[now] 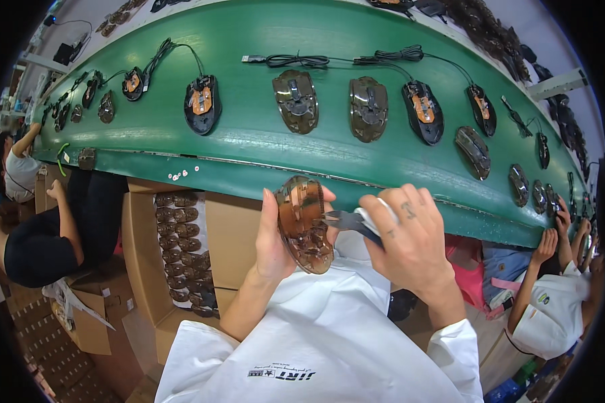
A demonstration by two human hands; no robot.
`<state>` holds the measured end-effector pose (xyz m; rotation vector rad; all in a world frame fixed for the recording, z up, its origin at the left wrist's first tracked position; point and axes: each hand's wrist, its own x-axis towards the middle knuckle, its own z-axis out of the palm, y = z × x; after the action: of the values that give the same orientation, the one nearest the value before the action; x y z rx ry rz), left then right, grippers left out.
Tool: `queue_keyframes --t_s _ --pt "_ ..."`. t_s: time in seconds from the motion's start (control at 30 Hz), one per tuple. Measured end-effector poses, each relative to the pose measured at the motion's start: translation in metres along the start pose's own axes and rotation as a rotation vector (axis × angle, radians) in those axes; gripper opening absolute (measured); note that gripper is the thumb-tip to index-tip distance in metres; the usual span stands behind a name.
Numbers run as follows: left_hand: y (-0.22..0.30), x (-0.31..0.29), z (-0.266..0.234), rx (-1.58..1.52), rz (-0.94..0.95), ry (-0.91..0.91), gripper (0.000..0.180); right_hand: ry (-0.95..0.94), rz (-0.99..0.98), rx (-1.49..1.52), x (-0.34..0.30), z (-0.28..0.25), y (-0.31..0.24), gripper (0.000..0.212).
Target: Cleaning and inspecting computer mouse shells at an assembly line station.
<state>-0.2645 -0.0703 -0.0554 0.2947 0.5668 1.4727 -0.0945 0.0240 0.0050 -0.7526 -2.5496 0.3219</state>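
Note:
My left hand grips a translucent brown computer mouse shell by its edges, thumb on one side and fingers on the other. Its hollow inner side, with moulded ribs, faces up. In my right hand is a pair of small pliers with dark grey jaws; the fingers wrap round the handles and hide most of them. The jaws' tips touch or nearly touch the shell's right edge. Something white shows between the right fingers and the handle; I cannot make out what it is.
On the green conveyor belt lie corded mouse bases and shells. Small white pieces rest on the near ledge. A cardboard box of shells stands at left. Co-workers sit on both sides.

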Motion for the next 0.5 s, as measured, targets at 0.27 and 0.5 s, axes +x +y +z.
queue_keyframes --t_s 0.27,0.5 --pt "0.001 -0.017 -0.005 -0.027 0.042 -0.014 0.078 -0.091 -0.156 -0.239 0.017 0.016 -0.019 0.023" --pt "0.003 -0.027 0.001 0.113 0.107 0.206 0.079 -0.070 -0.244 -0.381 0.023 0.022 -0.031 0.018"
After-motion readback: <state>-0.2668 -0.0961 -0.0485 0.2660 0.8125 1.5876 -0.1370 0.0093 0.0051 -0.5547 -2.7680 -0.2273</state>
